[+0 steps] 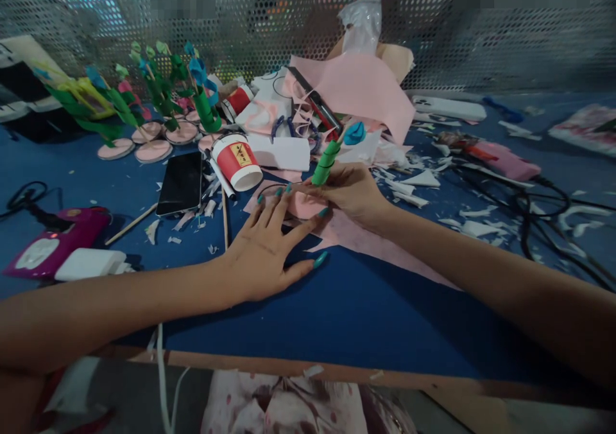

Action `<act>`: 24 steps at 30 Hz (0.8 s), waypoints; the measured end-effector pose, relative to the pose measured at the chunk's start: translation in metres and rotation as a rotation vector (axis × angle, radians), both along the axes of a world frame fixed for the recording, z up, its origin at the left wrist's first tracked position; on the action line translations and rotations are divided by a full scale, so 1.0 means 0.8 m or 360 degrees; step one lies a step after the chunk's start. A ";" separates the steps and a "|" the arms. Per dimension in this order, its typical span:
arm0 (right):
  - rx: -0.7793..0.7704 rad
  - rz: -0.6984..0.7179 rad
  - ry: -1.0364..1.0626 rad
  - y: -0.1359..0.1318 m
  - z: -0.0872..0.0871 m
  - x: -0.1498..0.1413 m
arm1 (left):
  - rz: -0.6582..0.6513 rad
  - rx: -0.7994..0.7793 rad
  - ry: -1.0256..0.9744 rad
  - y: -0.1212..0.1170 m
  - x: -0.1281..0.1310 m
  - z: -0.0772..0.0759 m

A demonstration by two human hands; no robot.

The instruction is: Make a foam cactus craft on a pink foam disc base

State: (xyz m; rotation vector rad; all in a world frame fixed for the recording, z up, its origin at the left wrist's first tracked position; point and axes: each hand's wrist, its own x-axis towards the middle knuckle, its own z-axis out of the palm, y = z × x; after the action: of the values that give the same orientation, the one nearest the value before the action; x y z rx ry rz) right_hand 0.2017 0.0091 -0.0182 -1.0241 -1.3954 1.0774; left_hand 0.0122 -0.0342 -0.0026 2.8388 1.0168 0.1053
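A paper flower with a green-wrapped stem (326, 163) and a blue bloom (355, 133) tilts to the right above a pink round piece (308, 205). My right hand (355, 193) is closed at the foot of the stem; its fingertips are partly hidden. Flat and spread, my left hand (264, 248) rests with its fingers at the left and near edges of the round piece. Under both lies a pink sheet (359, 240). A red and white paper cup (237, 160) lies tipped just beyond my left fingers.
Several paper flowers on round bases (153, 151) stand at the back left. A phone (179, 183), wooden sticks (131, 225) and a purple power strip (62, 238) lie at left. Behind are pink sheets (356, 87); at right, white scraps (423, 178), a pink glue gun (507, 160) and black cables (529, 212).
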 end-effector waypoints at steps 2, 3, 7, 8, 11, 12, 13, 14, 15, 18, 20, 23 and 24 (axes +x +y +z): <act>-0.0060 -0.0006 0.0007 0.002 -0.002 -0.001 | 0.0004 0.0003 0.0005 0.000 0.001 0.000; -0.0085 -0.0020 0.0011 0.002 -0.001 -0.002 | 0.0003 0.0006 0.0005 0.000 0.001 0.000; -0.0161 -0.0097 0.0023 0.001 0.002 -0.005 | -0.0005 0.0009 0.0021 -0.001 0.003 0.001; -0.0174 -0.0109 0.0019 0.001 0.003 -0.006 | -0.0006 0.0009 0.0028 -0.001 0.003 0.001; -0.0162 -0.0139 -0.0014 0.002 0.004 -0.008 | -0.0010 0.0028 0.0030 -0.001 0.003 0.001; -0.0148 -0.0148 -0.0027 0.002 0.004 -0.009 | -0.0010 0.0041 0.0023 -0.001 0.003 0.001; -0.0135 -0.0155 -0.0036 0.002 0.003 -0.009 | -0.0010 0.0054 0.0016 -0.002 0.003 0.001; -0.0126 -0.0160 -0.0039 0.002 0.003 -0.009 | -0.0008 0.0065 0.0010 -0.002 0.003 0.000; -0.0120 -0.0162 -0.0036 0.002 0.004 -0.009 | -0.0006 0.0072 0.0007 -0.002 0.002 0.000; -0.0113 -0.0135 -0.0035 -0.001 0.007 -0.007 | -0.0006 0.0070 0.0015 -0.001 0.002 -0.001; -0.0116 -0.0086 -0.0023 -0.004 0.011 -0.005 | -0.0010 0.0060 0.0017 0.000 0.001 -0.002; -0.0124 0.0001 0.0074 -0.007 0.012 -0.002 | -0.0023 0.0053 -0.0008 0.001 -0.001 -0.003; -0.0125 0.0018 0.0107 -0.007 0.011 -0.002 | -0.0025 0.0053 -0.0019 0.001 -0.001 -0.003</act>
State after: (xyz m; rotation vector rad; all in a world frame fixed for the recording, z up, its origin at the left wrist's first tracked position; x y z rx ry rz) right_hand 0.2001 0.0033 -0.0090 -1.0280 -1.3153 1.1725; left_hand 0.0116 -0.0334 -0.0053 2.8721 0.9992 0.1393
